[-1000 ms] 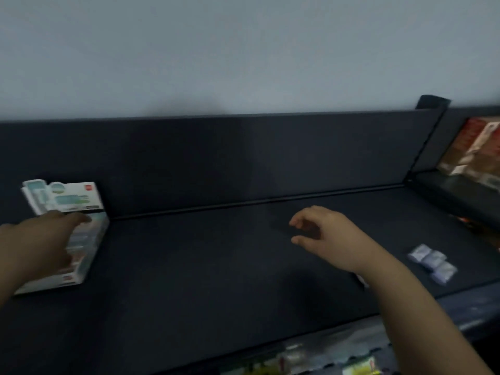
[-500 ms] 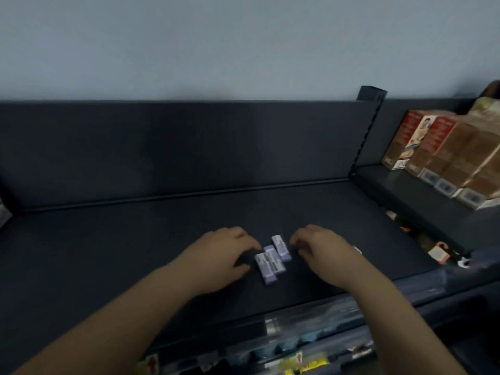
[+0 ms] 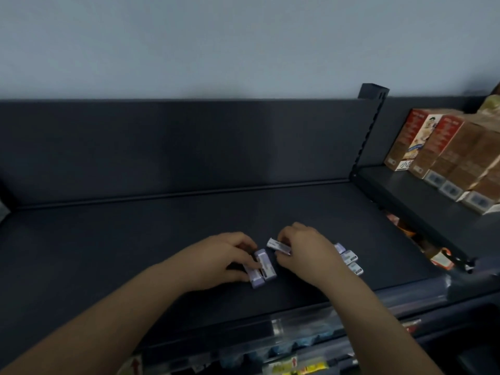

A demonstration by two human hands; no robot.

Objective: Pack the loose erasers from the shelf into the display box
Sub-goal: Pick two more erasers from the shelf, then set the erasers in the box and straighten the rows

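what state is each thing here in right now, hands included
left hand, fingers curled round the paired erasers
paired erasers, lying side by side on the shelf, gripped
right hand, pinches the single eraser
single eraser, tilted, held in the fingers
spare erasers, loose on the shelf, right of the right hand
brown boxes, upright in a row on the neighbouring shelf

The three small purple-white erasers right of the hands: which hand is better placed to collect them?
Probably the right hand: the three purple-white erasers lie just beside it, though it pinches one eraser. The left hand is farther away, holding two other erasers.
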